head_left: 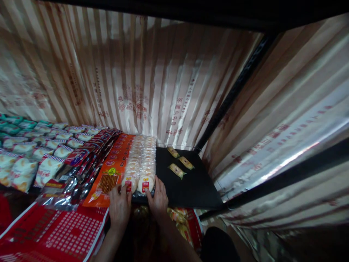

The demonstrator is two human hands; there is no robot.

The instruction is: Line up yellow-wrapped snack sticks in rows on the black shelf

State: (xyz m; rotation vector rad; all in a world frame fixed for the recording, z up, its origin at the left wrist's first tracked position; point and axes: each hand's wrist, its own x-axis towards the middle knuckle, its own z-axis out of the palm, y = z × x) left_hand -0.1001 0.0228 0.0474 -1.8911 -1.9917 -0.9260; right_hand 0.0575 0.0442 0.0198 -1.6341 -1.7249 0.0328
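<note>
Two rows of clear-wrapped round white rice crackers (148, 160) run back across the black shelf. At the front of the left row, my left hand (120, 203) has its fingers curled against the side of a cracker packet (129, 183) with a red label. My right hand (158, 198) grips the front packet of the right row (144, 184), its thumb on the packet's face and its fingers along the outer side. An orange snack bag (109, 171) with brown sticks in its window lies just left of my left hand.
Dark snack bags (87, 153) and several white packets (49, 167) fill the shelf's left. Small yellow-green packets (177, 170) lie on the black shelf board (177, 193) at right. A black post (231, 91) and pleated curtain (163, 72) stand behind. A red bag (68, 229) sits below.
</note>
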